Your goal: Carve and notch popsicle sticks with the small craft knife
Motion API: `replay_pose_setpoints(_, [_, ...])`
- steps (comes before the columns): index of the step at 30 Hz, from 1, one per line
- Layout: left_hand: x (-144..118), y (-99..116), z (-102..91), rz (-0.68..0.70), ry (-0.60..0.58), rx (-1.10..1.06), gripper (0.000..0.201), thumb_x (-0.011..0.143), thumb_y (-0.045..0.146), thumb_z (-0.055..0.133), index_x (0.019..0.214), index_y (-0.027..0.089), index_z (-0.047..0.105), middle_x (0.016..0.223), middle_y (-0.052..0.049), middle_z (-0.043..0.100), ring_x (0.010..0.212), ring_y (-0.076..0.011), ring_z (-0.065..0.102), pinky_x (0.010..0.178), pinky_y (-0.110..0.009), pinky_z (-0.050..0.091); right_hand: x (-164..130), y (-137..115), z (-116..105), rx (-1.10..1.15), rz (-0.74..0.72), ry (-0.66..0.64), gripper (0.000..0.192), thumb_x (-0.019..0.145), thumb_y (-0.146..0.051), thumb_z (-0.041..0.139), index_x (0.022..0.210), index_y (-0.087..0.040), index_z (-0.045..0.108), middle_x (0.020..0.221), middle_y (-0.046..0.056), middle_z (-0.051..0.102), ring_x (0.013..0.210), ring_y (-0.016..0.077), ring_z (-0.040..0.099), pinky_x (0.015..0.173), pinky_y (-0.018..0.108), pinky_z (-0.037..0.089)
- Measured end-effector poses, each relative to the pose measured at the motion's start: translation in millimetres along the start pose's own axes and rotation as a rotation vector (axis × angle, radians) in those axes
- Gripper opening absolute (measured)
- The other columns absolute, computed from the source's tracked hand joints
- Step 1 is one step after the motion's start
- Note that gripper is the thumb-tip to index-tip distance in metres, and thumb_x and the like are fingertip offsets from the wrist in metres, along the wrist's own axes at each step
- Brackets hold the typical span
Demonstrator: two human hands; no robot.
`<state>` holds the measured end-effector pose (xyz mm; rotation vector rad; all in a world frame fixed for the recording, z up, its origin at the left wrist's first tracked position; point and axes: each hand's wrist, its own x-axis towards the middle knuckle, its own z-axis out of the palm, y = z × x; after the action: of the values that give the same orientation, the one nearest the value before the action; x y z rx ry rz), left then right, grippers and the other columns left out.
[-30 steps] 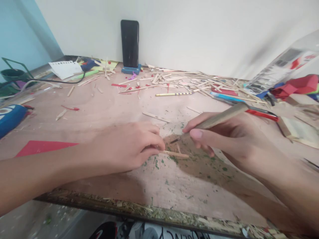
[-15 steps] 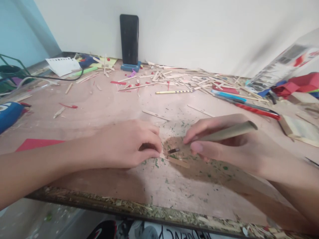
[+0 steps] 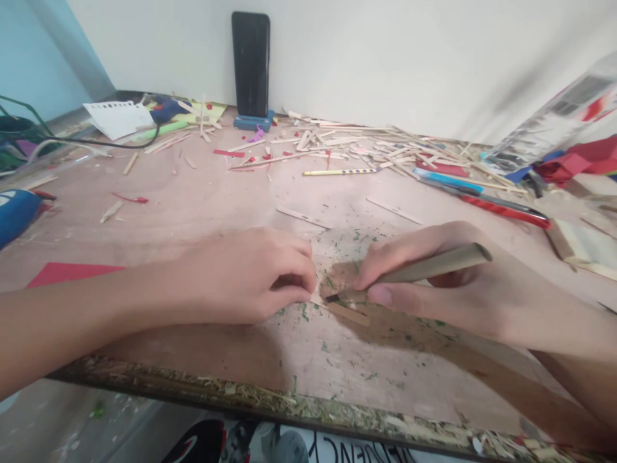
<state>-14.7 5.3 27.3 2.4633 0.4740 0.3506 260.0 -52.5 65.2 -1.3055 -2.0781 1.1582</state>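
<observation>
My left hand (image 3: 241,273) lies knuckles-up on the wooden table (image 3: 308,373) and pinches the near end of a thin wooden stick (image 3: 348,313) flat against the board. My right hand (image 3: 448,289) grips a craft knife with a tan, paper-wrapped handle (image 3: 429,267). Its dark blade tip (image 3: 332,298) rests on the stick just right of my left fingertips. Green flecks and shavings are scattered around the spot.
Many cut sticks and red scraps litter the back of the table. A black phone (image 3: 250,63) stands against the wall. A striped pencil (image 3: 340,172), a red-handled tool (image 3: 501,209), a blue pen (image 3: 446,179), red paper (image 3: 67,273) and a black cable (image 3: 91,143) lie around.
The knife has come down and leftward until its blade tip rests on the stick. The stick has turned slightly, its far end nearer me. My left hand has stayed in place.
</observation>
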Motion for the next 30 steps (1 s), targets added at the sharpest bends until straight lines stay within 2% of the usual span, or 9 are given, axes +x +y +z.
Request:
replay_pose_setpoints(4, [0, 0, -0.3, 0.008, -0.001, 0.004, 0.016, 0.102, 0.014, 0.066, 0.098, 0.019, 0.081, 0.102, 0.002, 0.076, 0.093, -0.0134, 0.069, 0.085, -0.027, 0.047, -1, 0, 0, -0.02, 0.028, -0.02, 0.013, 0.092, -0.043, 0.083, 0.096, -0.032, 0.088, 0.082, 0.002, 0.077, 0.061, 0.0155, 0.063, 0.046, 0.028, 0.039])
replay_pose_setpoints(11, [1, -1, -1.0, 0.005, -0.004, 0.017, 0.017, 0.103, 0.015, 0.066, 0.099, 0.019, 0.082, 0.101, 0.003, 0.076, 0.093, -0.0125, 0.068, 0.085, -0.026, 0.047, -3, -8, -3, -0.025, -0.005, -0.018, 0.008, 0.087, -0.038, 0.088, 0.095, -0.036, 0.088, 0.088, 0.001, 0.078, 0.066, 0.0171, 0.066, 0.048, 0.029, 0.044])
replay_pose_setpoints(16, [1, 0, -0.8, 0.0, -0.007, 0.024, 0.017, 0.103, 0.014, 0.066, 0.098, 0.02, 0.081, 0.101, 0.003, 0.076, 0.093, -0.013, 0.069, 0.085, -0.026, 0.047, 5, -12, 12, 0.012, 0.002, -0.002, 0.034, 0.085, -0.062, 0.084, 0.098, -0.03, 0.088, 0.079, 0.006, 0.077, 0.071, 0.0245, 0.068, 0.051, 0.034, 0.048])
replay_pose_setpoints(20, [1, 0, -1.3, -0.009, -0.005, 0.033, 0.017, 0.103, 0.015, 0.065, 0.099, 0.021, 0.081, 0.103, 0.002, 0.077, 0.095, -0.0146, 0.07, 0.086, -0.028, 0.048, 13, -11, 21, 0.045, 0.019, 0.009, 0.041, 0.083, -0.065, 0.084, 0.103, -0.03, 0.088, 0.079, 0.006, 0.077, 0.074, 0.0257, 0.071, 0.054, 0.035, 0.052])
replay_pose_setpoints(24, [2, 0, -1.6, 0.004, -0.004, 0.024, 0.018, 0.104, 0.015, 0.064, 0.097, 0.021, 0.08, 0.102, 0.001, 0.077, 0.094, -0.0151, 0.07, 0.085, -0.028, 0.048, 13, -7, 13, 0.115, 0.068, 0.029, 0.037, 0.083, -0.061, 0.086, 0.103, -0.029, 0.089, 0.077, 0.005, 0.077, 0.073, 0.025, 0.072, 0.054, 0.034, 0.054])
replay_pose_setpoints(30, [2, 3, -0.8, -0.018, -0.009, 0.002, 0.019, 0.103, 0.013, 0.064, 0.096, 0.019, 0.08, 0.1, 0.001, 0.076, 0.093, -0.0141, 0.069, 0.084, -0.027, 0.047, 12, 4, 1, 0.31, 0.223, -0.032, 0.016, 0.082, -0.041, 0.093, 0.09, -0.028, 0.09, 0.076, 0.004, 0.081, 0.065, 0.0186, 0.073, 0.055, 0.027, 0.058])
